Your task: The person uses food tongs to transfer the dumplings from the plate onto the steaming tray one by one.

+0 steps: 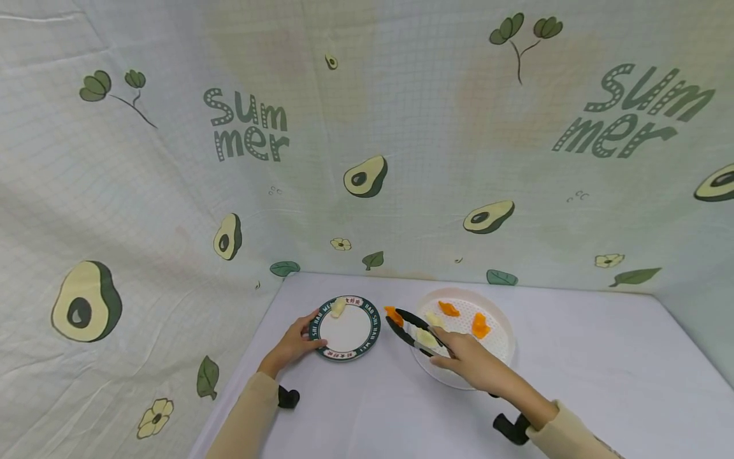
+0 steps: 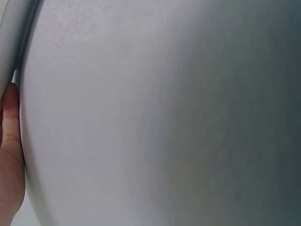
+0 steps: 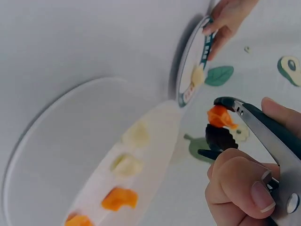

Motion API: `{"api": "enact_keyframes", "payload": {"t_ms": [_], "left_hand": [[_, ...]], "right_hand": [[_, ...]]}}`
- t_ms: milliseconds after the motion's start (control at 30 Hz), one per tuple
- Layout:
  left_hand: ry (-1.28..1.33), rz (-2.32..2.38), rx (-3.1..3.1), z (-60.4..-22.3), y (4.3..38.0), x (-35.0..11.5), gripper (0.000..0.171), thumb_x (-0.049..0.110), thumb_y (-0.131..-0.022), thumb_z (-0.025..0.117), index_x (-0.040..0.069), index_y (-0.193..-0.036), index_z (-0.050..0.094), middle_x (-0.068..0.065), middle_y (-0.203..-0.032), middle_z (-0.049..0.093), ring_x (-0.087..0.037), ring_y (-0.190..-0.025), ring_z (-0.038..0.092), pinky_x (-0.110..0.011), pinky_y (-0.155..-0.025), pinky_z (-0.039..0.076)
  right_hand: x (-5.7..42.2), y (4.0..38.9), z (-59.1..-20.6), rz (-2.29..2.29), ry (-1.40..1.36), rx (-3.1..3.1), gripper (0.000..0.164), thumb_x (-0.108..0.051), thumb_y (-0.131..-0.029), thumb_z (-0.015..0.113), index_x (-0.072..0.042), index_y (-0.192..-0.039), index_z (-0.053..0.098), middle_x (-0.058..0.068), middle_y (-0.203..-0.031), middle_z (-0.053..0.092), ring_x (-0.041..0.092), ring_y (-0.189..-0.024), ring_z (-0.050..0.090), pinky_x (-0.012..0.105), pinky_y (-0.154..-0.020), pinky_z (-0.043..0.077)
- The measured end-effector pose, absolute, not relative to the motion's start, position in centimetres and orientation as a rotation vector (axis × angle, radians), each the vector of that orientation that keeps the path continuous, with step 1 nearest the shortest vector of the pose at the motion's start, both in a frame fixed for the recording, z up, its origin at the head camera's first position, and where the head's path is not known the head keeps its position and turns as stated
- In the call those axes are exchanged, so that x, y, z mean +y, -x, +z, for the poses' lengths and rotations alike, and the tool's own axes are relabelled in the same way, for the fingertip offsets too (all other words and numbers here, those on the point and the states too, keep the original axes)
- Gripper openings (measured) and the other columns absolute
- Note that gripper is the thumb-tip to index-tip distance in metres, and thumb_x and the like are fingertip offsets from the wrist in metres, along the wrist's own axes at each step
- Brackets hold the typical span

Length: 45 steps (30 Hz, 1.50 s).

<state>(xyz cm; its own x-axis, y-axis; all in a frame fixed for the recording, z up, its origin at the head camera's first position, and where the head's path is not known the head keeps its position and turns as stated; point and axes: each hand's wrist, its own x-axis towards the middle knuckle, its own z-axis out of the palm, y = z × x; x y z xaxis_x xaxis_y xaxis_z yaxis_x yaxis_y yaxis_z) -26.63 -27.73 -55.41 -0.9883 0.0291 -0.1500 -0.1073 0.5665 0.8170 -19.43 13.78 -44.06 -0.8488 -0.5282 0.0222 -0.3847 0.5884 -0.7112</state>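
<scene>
Two hands working on my feed. Right hand [image 1: 473, 362] grips black-tipped tongs [image 1: 413, 319], tips pinching an orange food piece [image 1: 394, 315] in the gap between the perforated basket [image 1: 470, 295] and the green-rimmed plate [image 1: 346, 333]. Left hand [image 1: 291, 346] grips the plate's left edge, thumb on the rim. One pale piece [image 1: 339, 307] sits far-left on the plate, partly over the rim; two pale and two orange ones lie in the basket.

Risks, my read: the piece is caught right at the tips, so a slack squeeze could drop it on the table [image 1: 367, 414]. Looks soft, so over-squeezing could tear it or squirt it out. Coming in low could clip the plate rim. If the left hand tips the plate, the pale piece may slide. Can't judge that hand's grip force; its wrist view is mostly blurred grey.
</scene>
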Motion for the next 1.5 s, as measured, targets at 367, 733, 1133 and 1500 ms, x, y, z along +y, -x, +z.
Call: {"api": "enact_keyframes", "payload": {"t_ms": [367, 733, 1133, 1500], "left_hand": [[0.082, 1.398, 2.648, -55.3, 26.8, -27.7, 0.091, 0.020, -0.079, 0.086, 0.017, -0.155, 0.037, -0.021, -0.149, 0.039, -0.036, -0.129, 0.043, -0.049, -0.110, 0.040], [0.076, 1.404, 2.647, -55.3, 26.6, -27.7, 0.091, 0.021, -0.079, 0.087, 0.015, -0.155, 0.037, -0.021, -0.148, 0.040, -0.036, -0.128, 0.044, -0.050, -0.109, 0.041], [0.078, 1.420, 2.636, -55.3, 26.5, -27.7, 0.092, 0.024, -0.078, 0.087, 0.017, -0.155, 0.038, -0.021, -0.147, 0.040, -0.035, -0.127, 0.044, -0.050, -0.109, 0.041], [0.105, 1.427, 2.630, -55.3, 26.4, -27.7, 0.092, 0.025, -0.078, 0.087, 0.019, -0.155, 0.038, -0.019, -0.149, 0.039, -0.035, -0.130, 0.043, -0.049, -0.111, 0.039]], "right_hand": [[18.3, 18.0, -44.7, -1.072, 0.634, 2.657, 0.071, -0.031, -0.096, 0.066, 0.018, -0.141, 0.040, -0.002, -0.063, 0.042, 0.006, -0.055, 0.035, 0.022, -0.047, 0.033], [20.6, 17.4, -46.1, -1.075, 0.451, 2.633, 0.073, -0.028, -0.095, 0.069, 0.019, -0.141, 0.038, 0.001, -0.065, 0.043, 0.010, -0.056, 0.037, 0.022, -0.047, 0.033], [21.2, 17.7, -46.4, -1.044, 0.361, 2.604, 0.073, -0.028, -0.093, 0.070, 0.020, -0.140, 0.040, 0.003, -0.068, 0.041, 0.018, -0.066, 0.041, 0.025, -0.051, 0.034], [20.8, 18.3, -46.8, -1.024, 0.349, 2.625, 0.076, -0.025, -0.093, 0.071, 0.023, -0.140, 0.036, 0.005, -0.068, 0.043, 0.019, -0.069, 0.048, 0.026, -0.054, 0.039]]}}
